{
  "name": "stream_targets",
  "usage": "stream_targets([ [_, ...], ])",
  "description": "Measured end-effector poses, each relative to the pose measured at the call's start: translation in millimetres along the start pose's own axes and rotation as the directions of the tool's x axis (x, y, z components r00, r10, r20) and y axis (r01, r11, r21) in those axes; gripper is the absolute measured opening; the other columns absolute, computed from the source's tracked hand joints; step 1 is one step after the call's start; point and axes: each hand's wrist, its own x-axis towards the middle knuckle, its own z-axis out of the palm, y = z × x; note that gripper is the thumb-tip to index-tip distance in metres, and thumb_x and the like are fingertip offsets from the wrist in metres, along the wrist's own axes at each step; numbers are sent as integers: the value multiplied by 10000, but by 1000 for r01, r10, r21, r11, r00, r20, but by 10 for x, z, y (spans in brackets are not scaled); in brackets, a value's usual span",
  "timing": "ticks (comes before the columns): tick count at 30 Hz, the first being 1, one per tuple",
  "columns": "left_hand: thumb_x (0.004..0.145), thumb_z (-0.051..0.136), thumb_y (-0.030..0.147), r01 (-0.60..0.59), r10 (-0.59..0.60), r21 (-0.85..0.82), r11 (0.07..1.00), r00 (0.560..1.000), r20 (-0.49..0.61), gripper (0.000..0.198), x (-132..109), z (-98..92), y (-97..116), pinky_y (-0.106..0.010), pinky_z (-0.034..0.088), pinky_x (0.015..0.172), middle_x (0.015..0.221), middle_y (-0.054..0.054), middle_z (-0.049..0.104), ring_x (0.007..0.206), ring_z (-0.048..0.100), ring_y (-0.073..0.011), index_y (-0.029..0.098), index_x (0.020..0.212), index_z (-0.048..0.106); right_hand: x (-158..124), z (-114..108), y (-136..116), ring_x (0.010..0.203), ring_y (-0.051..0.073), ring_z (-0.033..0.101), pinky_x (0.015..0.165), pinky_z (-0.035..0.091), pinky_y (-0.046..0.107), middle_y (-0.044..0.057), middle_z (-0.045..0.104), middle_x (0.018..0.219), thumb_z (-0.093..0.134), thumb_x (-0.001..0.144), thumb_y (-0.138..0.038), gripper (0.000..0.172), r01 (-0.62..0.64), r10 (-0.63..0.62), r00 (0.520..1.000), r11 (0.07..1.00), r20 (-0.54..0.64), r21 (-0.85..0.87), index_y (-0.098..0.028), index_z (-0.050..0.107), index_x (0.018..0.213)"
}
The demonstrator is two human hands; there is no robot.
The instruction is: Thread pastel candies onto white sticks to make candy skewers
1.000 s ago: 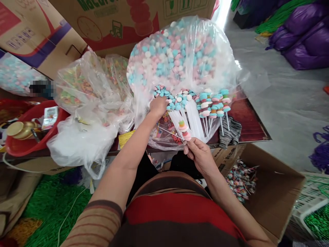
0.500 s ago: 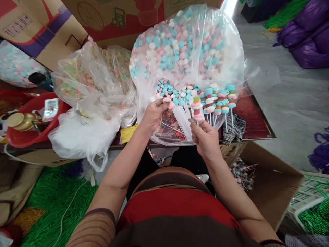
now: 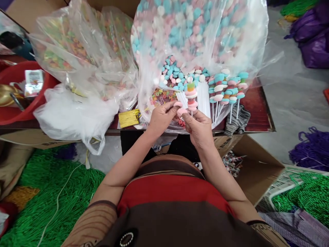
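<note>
My left hand (image 3: 161, 119) is closed, pinching a pink candy (image 3: 178, 103) between thumb and fingertips. A second pink candy (image 3: 182, 112) sits at the meeting fingertips of both hands; which hand bears it I cannot tell. My right hand (image 3: 199, 131) is closed around the white stick of a candy skewer (image 3: 191, 96), held upright with pink, red and green-orange pieces threaded on it. Behind my hands lie loose blue, pink and white candies (image 3: 174, 72), small ring-shaped gummies (image 3: 163, 96) and white sticks (image 3: 203, 97). Several finished-looking skewers (image 3: 226, 90) lie at the right.
A large clear bag of candies (image 3: 197, 31) fills the back of the table. Bags of gummies (image 3: 84, 44), a white plastic bag (image 3: 77, 109) and a red basin (image 3: 48, 82) stand left. Yellow ties (image 3: 129, 118) lie nearby; a striped glove (image 3: 239, 120) and a cardboard box (image 3: 264, 171) are right.
My left hand has moved right with the pink candies, up to my right hand and the skewer. The view has shifted, bringing the table closer.
</note>
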Motion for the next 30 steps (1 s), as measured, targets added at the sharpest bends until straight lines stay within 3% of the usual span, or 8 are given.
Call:
stream_targets([
  [4, 842, 738, 250, -58, 50, 162, 985, 997, 58, 139, -61, -1, 4, -210, 541, 637, 701, 36, 701, 612, 613, -98, 215, 963, 798, 19, -4, -4, 531, 86, 396, 452, 267, 245, -44, 500, 658, 817, 746, -554, 378, 54, -54, 999, 995, 1, -80, -230, 655, 853],
  [10, 854, 757, 365, -49, 39, 52, 997, 985, 171, 244, -98, 4, 41, -234, 548, 696, 851, -6, 730, 717, 650, -115, 188, 1021, 745, 25, -17, -19, 584, 98, 446, 465, 290, 238, -24, 542, 749, 833, 730, -552, 414, 35, -34, 999, 999, 12, -41, -243, 610, 893],
  [13, 793, 829, 465, -60, 48, 73, 996, 986, 157, 343, -86, -3, 30, -217, 526, 659, 809, 8, 718, 678, 626, -98, 185, 969, 739, 10, -8, -13, 563, 91, 412, 458, 269, 237, -32, 529, 733, 837, 710, -570, 450, 13, -13, 1000, 1000, 14, -5, -248, 597, 912],
  [17, 781, 812, 556, 9, -15, 40, 999, 987, 162, 399, -61, 13, -13, -221, 530, 586, 684, 16, 692, 588, 626, -100, 179, 889, 734, -26, -22, -10, 492, 71, 298, 438, 215, 236, -62, 470, 673, 760, 797, -592, 405, -12, 13, 997, 1000, 73, -24, -257, 582, 938],
  [20, 803, 797, 525, 32, -33, 13, 999, 998, 61, 354, -37, 30, -45, -207, 508, 521, 627, 23, 670, 536, 618, -95, 183, 822, 707, -68, -48, -14, 454, 63, 231, 429, 183, 243, -71, 457, 645, 679, 879, -615, 377, -11, 13, 994, 1000, 113, -13, -257, 583, 948],
  [24, 820, 795, 481, 43, -46, -53, 998, 997, -65, 313, 12, -1, -60, -187, 473, 478, 652, 22, 680, 533, 618, -84, 184, 827, 695, -190, -126, -20, 441, 71, 258, 424, 186, 241, -77, 435, 562, 653, 890, -676, 436, -6, 11, 993, 999, 113, -42, -244, 595, 879],
  [30, 744, 886, 468, 145, -150, -269, 952, 989, 1, 379, 65, -89, -80, -214, 558, 606, 812, 3, 749, 671, 697, -100, 194, 963, 741, -471, -338, 2, 407, 79, 298, 418, 182, 243, -76, 474, 467, 620, 952, -572, 366, -35, 72, 978, 982, 194, -184, -218, 675, 875],
])
